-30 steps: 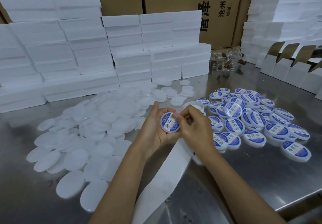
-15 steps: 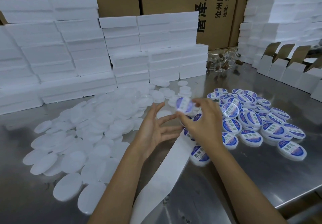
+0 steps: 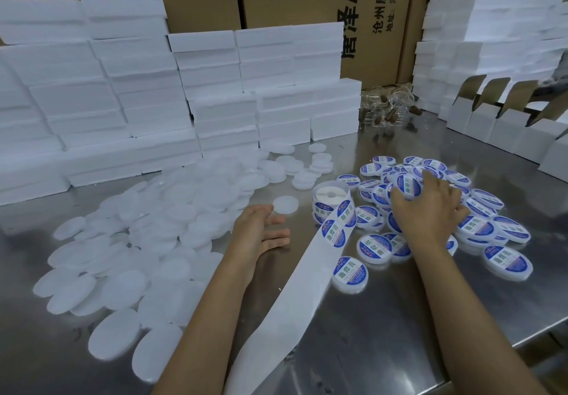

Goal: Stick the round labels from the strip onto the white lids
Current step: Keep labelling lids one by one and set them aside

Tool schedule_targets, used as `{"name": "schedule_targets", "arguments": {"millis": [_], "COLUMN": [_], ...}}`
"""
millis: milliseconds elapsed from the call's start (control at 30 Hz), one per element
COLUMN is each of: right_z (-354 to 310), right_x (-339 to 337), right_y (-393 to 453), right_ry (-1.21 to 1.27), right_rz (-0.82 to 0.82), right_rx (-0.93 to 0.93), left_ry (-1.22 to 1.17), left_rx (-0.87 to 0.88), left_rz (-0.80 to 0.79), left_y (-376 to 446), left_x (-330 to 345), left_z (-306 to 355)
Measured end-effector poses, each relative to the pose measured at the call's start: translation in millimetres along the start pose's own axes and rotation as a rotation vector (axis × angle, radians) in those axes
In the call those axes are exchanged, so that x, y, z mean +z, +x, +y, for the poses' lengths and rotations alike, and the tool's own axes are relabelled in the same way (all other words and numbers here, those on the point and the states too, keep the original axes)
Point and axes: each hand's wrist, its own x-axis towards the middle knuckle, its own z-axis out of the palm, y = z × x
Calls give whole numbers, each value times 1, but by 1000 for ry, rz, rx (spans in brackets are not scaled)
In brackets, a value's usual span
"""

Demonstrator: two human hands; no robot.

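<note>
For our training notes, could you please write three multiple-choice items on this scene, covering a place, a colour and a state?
1. Where does the pile of plain white round plastic lids lie?
A. left of the white label strip
B. right of it
C. inside a box

2. What colour edges the round printed labels?
A. red
B. blue
C. yellow

3. How is the left hand?
A. open
B. gripping a lid
C. holding the strip

A: the pile lies on the left side.
B: blue bands show.
A: fingers straight, holding nothing.

The right hand grips a labelled lid.
</note>
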Motion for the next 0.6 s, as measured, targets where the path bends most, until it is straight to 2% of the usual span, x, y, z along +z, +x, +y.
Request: {"name": "schedule_targets", "arguments": {"millis": [100, 200, 300, 400, 500, 600], "right_z": [-5, -17, -38, -68, -102, -127], "right_x": [-2, -4, -3, 3, 22, 45], "right_y": [-5, -18, -42, -61, -61, -58], "right_ry": [46, 119, 232, 241, -27, -377], "right_rz": [0, 2, -17, -63, -255, -439], "right_rx": [-28, -142, -392, -738, -955, -1006], "left_ry": [-11, -15, -13, -31, -40, -38], "left_rx": [9, 38, 79, 98, 95, 92], "left_rz": [43, 132, 211, 254, 267, 264], "left_y": [1, 3, 3, 3, 4, 4], "left_x": [-1, -2, -6, -9, -11, -12], "left_z": [0, 1, 3, 4, 4, 5]}}
